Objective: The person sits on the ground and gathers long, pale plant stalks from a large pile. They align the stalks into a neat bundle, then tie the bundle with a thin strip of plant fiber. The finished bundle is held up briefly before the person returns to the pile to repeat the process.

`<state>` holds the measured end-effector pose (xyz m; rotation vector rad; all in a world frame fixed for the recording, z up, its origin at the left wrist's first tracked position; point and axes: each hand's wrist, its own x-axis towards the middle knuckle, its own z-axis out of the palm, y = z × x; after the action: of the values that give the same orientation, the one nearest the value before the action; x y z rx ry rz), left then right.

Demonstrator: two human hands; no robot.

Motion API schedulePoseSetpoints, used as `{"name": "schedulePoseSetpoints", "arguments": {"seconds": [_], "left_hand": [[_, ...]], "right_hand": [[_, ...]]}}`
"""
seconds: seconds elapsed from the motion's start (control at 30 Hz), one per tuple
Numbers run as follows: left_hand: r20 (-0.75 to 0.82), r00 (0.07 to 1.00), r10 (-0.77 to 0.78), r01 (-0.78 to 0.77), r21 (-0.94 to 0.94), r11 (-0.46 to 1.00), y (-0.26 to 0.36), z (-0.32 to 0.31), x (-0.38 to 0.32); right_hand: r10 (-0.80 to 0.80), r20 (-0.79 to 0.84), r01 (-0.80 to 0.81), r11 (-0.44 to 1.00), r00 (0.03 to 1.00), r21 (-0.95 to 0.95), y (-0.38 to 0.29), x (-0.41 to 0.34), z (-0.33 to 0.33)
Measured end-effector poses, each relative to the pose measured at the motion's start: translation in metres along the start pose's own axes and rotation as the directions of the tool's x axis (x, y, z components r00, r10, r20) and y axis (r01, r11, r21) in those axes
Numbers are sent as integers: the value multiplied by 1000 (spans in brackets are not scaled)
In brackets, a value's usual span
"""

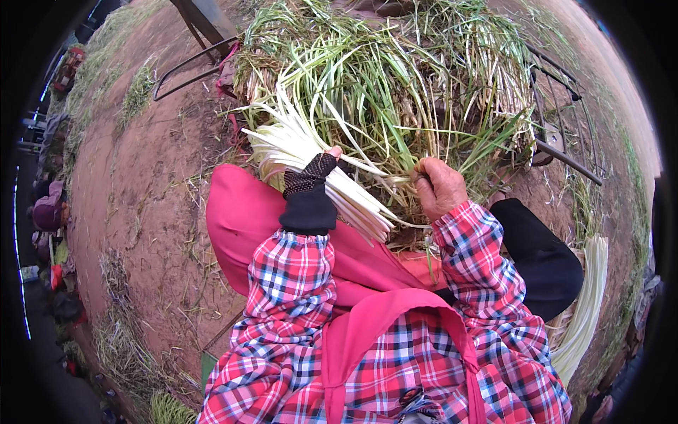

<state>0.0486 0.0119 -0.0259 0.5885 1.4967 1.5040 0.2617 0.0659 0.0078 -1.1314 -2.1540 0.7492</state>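
Note:
A thick bundle of long white stalks (357,204), perhaps blanched chives or a similar leafy vegetable, lies slantwise across my lap. My left hand (312,172), in a dark dotted glove with the thumb tip bare, grips it around the middle. To its right, my bare right hand (439,186) pinches a pale stalk (398,180) between thumb and curled fingers; its leafy part mixes with the greenery behind. Just beyond both hands spreads a large heap of green leaves and straw-like stems (381,90), reaching almost to my fingers.
Bent metal rods (196,74) stick out left of the heap, and a metal rack (564,100) stands at its right. Another bundle of pale stalks (585,302) lies beside my right knee. Plant scraps (127,323) litter the brown soil (153,175).

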Motion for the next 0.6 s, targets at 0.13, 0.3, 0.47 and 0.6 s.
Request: {"name": "schedulePoseSetpoints", "arguments": {"seconds": [0.13, 0.3, 0.47, 0.6], "left_hand": [[-105, 985, -140, 115, -214, 970, 7, 4, 5], [-147, 970, -194, 88, -530, 844, 30, -1, 3], [-210, 965, -157, 38, -479, 877, 40, -8, 2], [-170, 977, -130, 46, -428, 903, 39, -10, -1]], "right_hand": [[46, -122, -42, 999, 991, 34, 25, -16, -11], [251, -390, -295, 954, 886, -58, 117, -29, -41], [749, -465, -876, 336, 471, -346, 217, -46, -89], [812, -374, -820, 207, 448, -534, 179, -32, -92]]}}
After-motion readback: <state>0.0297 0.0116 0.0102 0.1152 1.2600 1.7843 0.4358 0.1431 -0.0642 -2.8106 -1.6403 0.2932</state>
